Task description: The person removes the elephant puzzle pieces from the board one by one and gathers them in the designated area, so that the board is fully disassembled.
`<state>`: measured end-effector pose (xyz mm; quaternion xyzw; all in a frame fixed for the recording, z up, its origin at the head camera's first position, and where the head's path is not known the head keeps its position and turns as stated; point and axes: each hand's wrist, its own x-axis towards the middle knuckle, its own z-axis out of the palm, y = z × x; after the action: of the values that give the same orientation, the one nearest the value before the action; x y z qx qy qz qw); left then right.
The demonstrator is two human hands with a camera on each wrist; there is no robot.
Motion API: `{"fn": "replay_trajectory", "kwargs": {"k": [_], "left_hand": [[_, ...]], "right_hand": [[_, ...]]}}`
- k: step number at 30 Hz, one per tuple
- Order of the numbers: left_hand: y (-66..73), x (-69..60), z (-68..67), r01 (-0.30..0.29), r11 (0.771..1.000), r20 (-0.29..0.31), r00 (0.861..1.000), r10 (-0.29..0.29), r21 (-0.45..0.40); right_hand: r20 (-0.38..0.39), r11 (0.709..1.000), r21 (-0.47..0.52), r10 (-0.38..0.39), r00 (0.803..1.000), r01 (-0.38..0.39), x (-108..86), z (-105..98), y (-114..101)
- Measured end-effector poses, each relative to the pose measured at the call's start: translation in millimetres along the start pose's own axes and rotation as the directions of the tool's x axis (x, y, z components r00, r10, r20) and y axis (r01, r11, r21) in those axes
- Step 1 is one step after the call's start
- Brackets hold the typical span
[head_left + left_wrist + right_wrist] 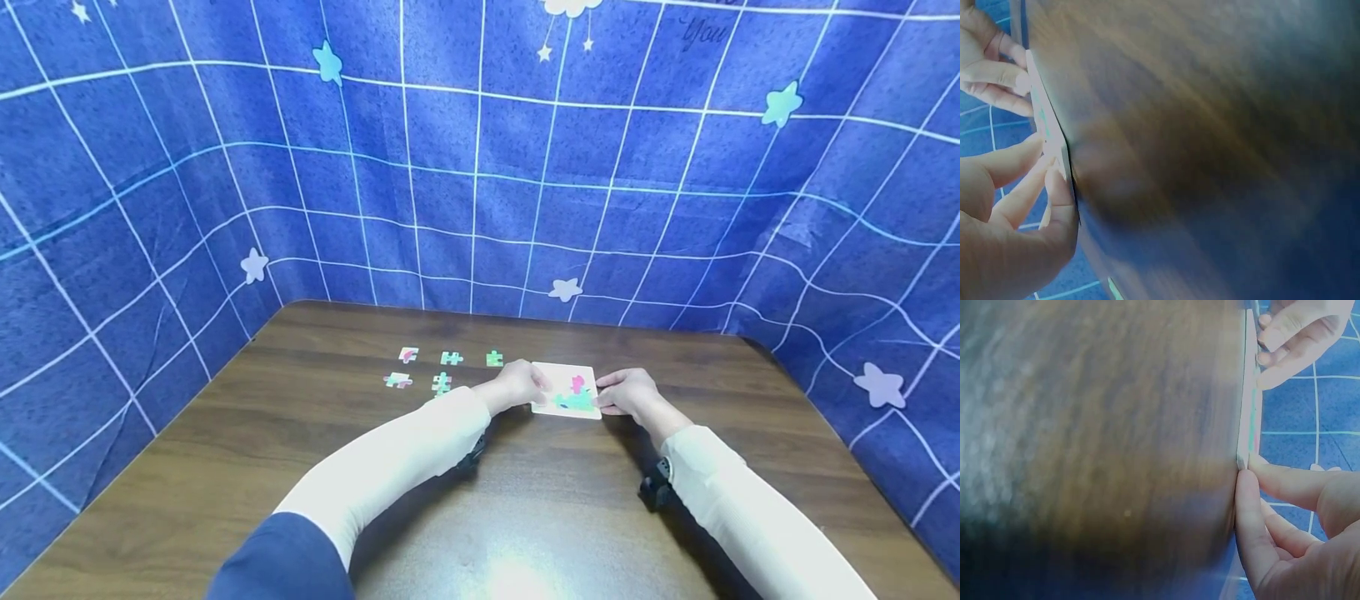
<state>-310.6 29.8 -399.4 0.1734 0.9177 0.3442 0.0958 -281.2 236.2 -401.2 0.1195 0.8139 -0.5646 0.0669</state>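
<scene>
picture board (566, 390), pale and square with rounded corners, lies on the wood-grain table (570, 492) just right of the middle of the frame; we see a red shape and green shapes on its face. we find the left hand (519, 384) at its left edge, thumb and fingertips pinching the board there, and the right hand (632, 393) at the opposite edge — its thumb and finger pinch the near right corner, as the right wrist view shows.

left of the left hand, around the centre of the frame, we count five loose jigsaw pieces in plain sight: a white-and-red piece (408, 355), a green-and-white piece (452, 358) and a bright green piece (494, 358) in the upper row, with a multicoloured piece (398, 380) and a teal-and-green piece (442, 382) below them.

white sleeves (397, 450) reach in from the bottom of the frame. across the top we see a blue curtain (442, 150) — white grid lines, pale stars.
</scene>
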Motion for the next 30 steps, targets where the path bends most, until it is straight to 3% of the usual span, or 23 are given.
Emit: {"fn": "replay_trajectory", "kwargs": {"k": [7,14,30], "left_hand": [[7.0,-2.1,7.8,0.029,0.999,-0.012,0.999,-0.03,-0.043],[12.1,-1.9,8.3,-0.005,0.999,-0.054,0.999,0.007,0.037],[18.7,3.3,12.1,0.058,0.997,-0.097,0.994,-0.053,0.05]], "right_hand": [[0.016,1.0,0.008,-0.005,1.0,0.005,0.6,-1,2],[0.022,0.999,0.03,-0.016,1.0,0.015,3.3,0,4],[0.026,0.999,0.054,0.002,1.0,-0.003,4.6,0,4]]}}
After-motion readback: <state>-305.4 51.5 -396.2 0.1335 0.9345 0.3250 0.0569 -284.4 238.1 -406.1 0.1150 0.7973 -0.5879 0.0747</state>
